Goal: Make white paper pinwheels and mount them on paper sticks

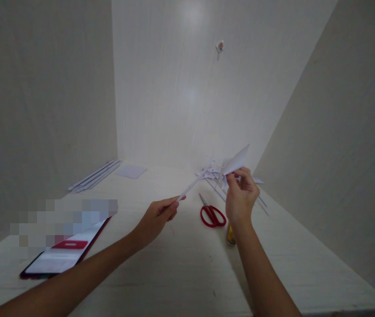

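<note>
Between the thumb and fingers of my left hand [161, 214] is one end of a thin rolled paper stick [194, 181], slanting up and to the right. My right hand [242, 193] pinches a piece of white paper [237, 161], which tilts upward above the table. Just left of my right wrist lie red-handled scissors [212, 215], their blades pointing away from me. A yellow item [230, 234], partly hidden by my right forearm, is close by; its kind does not show.
Paper scraps and strips [218, 187] are heaped at the back right. Several paper sticks [97, 176] and a square paper sheet [130, 171] lie at the back left. A tablet-like device [71, 251], partly blurred, rests at the left. Walls enclose the table [181, 273].
</note>
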Available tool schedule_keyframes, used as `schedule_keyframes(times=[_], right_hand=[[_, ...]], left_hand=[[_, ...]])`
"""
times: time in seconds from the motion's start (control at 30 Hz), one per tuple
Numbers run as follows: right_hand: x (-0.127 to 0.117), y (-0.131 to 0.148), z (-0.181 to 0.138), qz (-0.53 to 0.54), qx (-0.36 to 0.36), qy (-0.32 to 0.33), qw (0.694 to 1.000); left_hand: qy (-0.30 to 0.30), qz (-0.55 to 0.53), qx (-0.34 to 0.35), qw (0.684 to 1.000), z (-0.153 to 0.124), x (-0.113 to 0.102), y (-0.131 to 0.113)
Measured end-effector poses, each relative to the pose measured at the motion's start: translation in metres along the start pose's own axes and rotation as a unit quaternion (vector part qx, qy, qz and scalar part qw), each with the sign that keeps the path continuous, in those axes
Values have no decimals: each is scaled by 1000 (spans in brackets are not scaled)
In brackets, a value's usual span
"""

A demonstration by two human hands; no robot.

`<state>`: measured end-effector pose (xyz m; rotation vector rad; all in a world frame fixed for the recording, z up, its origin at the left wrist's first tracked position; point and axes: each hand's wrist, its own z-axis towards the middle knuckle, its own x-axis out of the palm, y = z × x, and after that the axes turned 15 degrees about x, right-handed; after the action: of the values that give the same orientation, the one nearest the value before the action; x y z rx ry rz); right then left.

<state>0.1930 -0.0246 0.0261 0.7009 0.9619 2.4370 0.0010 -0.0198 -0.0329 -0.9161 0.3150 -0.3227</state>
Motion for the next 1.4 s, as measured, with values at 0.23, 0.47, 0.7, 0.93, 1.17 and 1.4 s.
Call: schedule_keyframes(times=[0.23, 0.47, 0.7, 0.93, 1.17, 1.4], right_hand=[[2, -1, 0, -28, -5, 2, 1000], [1, 2, -2, -34, -14, -6, 999], [0, 2, 0, -39, -17, -25, 999], [1, 3, -1, -25, -25, -28, 999], [1, 4, -1, -65, -32, -33, 997], [1, 3, -1, -54, -31, -35, 997]], left_hand=[[14, -43, -38, 998, -1, 4, -5], [35, -51, -32, 998, -3, 5, -6], [42, -56, -27, 997, -4, 4, -3], [46, -58, -29, 997, -4, 4, -4], [49, -48, -43, 997, -5, 4, -7], [56, -81, -61, 993, -5, 5, -10]])
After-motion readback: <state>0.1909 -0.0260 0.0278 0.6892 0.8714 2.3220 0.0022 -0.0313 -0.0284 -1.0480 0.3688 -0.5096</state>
